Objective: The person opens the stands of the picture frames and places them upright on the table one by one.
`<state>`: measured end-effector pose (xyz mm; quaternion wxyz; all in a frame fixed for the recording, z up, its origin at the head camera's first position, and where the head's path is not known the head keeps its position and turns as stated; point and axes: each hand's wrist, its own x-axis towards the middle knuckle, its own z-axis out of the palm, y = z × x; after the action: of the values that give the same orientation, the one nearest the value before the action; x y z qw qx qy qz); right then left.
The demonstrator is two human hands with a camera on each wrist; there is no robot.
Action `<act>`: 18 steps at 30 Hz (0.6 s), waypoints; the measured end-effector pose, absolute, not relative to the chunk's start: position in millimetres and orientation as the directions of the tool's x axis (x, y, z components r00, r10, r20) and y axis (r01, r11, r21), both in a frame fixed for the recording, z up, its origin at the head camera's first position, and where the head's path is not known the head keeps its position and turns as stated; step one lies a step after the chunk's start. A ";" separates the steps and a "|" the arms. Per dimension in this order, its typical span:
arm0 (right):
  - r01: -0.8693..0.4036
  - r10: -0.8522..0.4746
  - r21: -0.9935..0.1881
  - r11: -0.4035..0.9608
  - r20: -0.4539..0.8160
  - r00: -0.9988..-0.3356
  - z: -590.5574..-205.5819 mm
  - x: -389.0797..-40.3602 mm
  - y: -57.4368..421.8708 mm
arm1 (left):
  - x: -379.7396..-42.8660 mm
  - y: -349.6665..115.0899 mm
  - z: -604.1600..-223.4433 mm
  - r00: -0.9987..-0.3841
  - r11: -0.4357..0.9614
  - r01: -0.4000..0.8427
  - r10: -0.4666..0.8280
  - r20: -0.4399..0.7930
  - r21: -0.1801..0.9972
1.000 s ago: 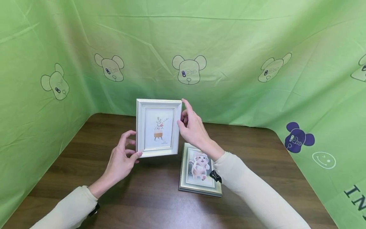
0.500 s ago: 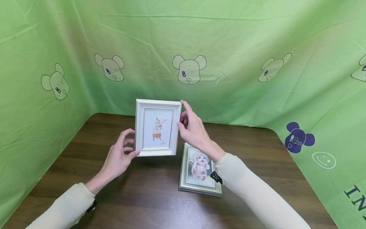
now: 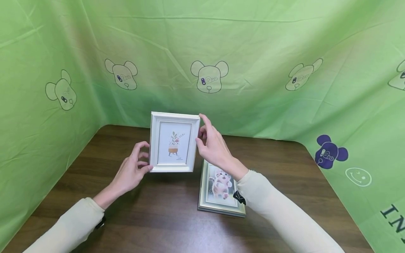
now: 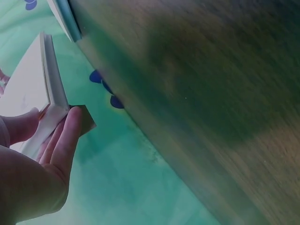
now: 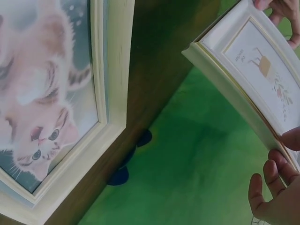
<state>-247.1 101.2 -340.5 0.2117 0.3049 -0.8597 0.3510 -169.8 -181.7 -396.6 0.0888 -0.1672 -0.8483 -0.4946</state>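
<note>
In the head view a white picture frame [image 3: 174,142] with a potted-plant print is held upright above the table, its front towards me. My left hand [image 3: 130,172] grips its lower left corner, thumb on the front and fingers behind. The right hand [image 3: 215,146] holds the right edge, thumb at the front and index finger up at the top corner. From the left wrist view, a dark flap [image 4: 86,121] sticks out behind the frame. A second, pale frame [image 3: 220,188] with a kitten picture lies face up on the table, partly covered by my right wrist.
The brown wooden table [image 3: 167,218] has rounded far corners. A green cloth [image 3: 253,102] printed with bear heads hangs around its back and sides. Both forearms, in cream sleeves [image 3: 278,207] with black pieces at the wrists, reach in from the front.
The white frame has shifted slightly left, and its top edge has dropped a little. My left hand has moved slightly left with it; the kitten frame stays put.
</note>
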 end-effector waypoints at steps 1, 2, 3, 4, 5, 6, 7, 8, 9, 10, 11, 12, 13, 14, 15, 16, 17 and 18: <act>-0.676 -0.380 -0.469 0.568 0.579 -0.721 -341.4 -247.3 100.9 | -170.7 -182.3 -397.1 -0.928 0.459 0.371 0.198 0.314 0.807; -0.679 -0.384 -0.463 0.570 0.580 -0.718 -342.4 -247.7 100.5 | -171.7 -182.9 -397.6 -0.929 0.464 0.371 0.201 0.312 0.805; -0.681 -0.389 -0.455 0.573 0.581 -0.715 -343.5 -248.0 100.0 | -172.7 -183.6 -398.3 -0.929 0.470 0.370 0.202 0.310 0.801; -0.685 -0.395 -0.448 0.575 0.581 -0.711 -344.5 -248.4 99.6 | -173.8 -184.3 -399.3 -0.928 0.477 0.372 0.206 0.311 0.796; -0.689 -0.402 -0.441 0.576 0.581 -0.708 -345.4 -248.6 99.1 | -174.6 -185.0 -400.0 -0.929 0.483 0.370 0.205 0.309 0.793; -0.692 -0.408 -0.435 0.576 0.581 -0.704 -346.4 -248.7 98.5 | -175.4 -185.7 -400.9 -0.929 0.490 0.369 0.204 0.307 0.790; -0.697 -0.413 -0.429 0.575 0.583 -0.700 -347.2 -249.0 97.8 | -176.3 -186.6 -401.7 -0.930 0.498 0.366 0.203 0.305 0.786; -0.699 -0.417 -0.422 0.578 0.584 -0.697 -348.0 -249.1 97.2 | -176.9 -187.5 -402.4 -0.931 0.505 0.364 0.204 0.302 0.782; -0.702 -0.420 -0.415 0.579 0.586 -0.693 -348.5 -249.1 96.5 | -177.5 -188.3 -403.0 -0.932 0.510 0.363 0.205 0.299 0.780; -0.704 -0.423 -0.410 0.579 0.588 -0.690 -349.0 -249.2 95.7 | -178.0 -189.1 -403.5 -0.932 0.514 0.361 0.206 0.297 0.778; -0.707 -0.426 -0.406 0.579 0.589 -0.687 -349.7 -249.2 95.0 | -178.4 -189.9 -403.8 -0.935 0.516 0.355 0.204 0.290 0.780; -0.708 -0.428 -0.401 0.581 0.590 -0.685 -350.4 -249.4 94.4 | -178.9 -190.7 -404.2 -0.936 0.517 0.353 0.205 0.287 0.780; -0.709 -0.430 -0.396 0.583 0.589 -0.684 -351.1 -249.6 93.9 | -179.4 -191.4 -404.6 -0.937 0.519 0.349 0.204 0.284 0.780; -0.709 -0.433 -0.391 0.586 0.589 -0.683 -352.0 -249.7 93.2 | -179.9 -192.1 -404.9 -0.938 0.519 0.346 0.204 0.280 0.782; -0.710 -0.435 -0.387 0.589 0.588 -0.682 -353.0 -250.0 92.6 | -180.6 -192.7 -405.3 -0.939 0.519 0.343 0.203 0.276 0.783; -0.709 -0.438 -0.384 0.592 0.585 -0.682 -354.0 -250.4 91.9 | -181.3 -193.2 -405.8 -0.941 0.520 0.339 0.202 0.273 0.784; -0.708 -0.440 -0.381 0.594 0.584 -0.682 -355.1 -250.9 91.4 | -182.0 -193.6 -406.3 -0.942 0.521 0.335 0.201 0.269 0.785; -0.709 -0.442 -0.375 0.598 0.583 -0.682 -356.0 -251.4 90.8 | -182.6 -194.0 -406.9 -0.942 0.525 0.334 0.200 0.268 0.783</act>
<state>-251.4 90.8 -356.0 0.2212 0.3321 -0.8659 0.3015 -182.6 -194.0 -406.9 0.0723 -0.1534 -0.8703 -0.4624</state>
